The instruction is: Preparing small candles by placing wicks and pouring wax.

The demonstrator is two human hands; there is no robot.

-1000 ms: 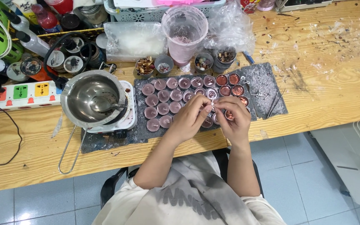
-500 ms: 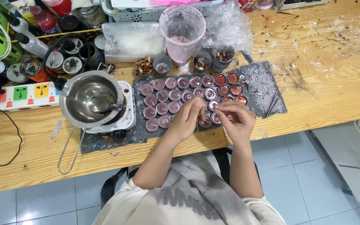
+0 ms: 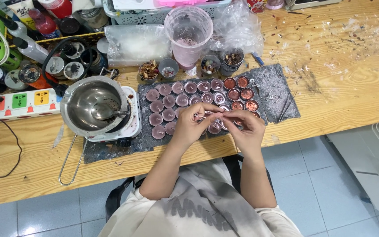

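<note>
Rows of small round tealight cups filled with pale pink wax sit on a dark mat. Those at the right have reddish flakes on top. My left hand and my right hand hover over the near rows of cups, fingertips pinched. A thin pale wick stretches between the two hands, and each hand grips one end. The cups under my hands are partly hidden.
A steel pot with a long wire handle sits on a small white hotplate to the left. Beyond it are a power strip, bottles and jars. A pink-stained plastic cup, small bowls and tweezers surround the mat.
My hands have drawn slightly apart, the left one shifting left. The wick now shows stretched between them. Cups and pot have not moved.
</note>
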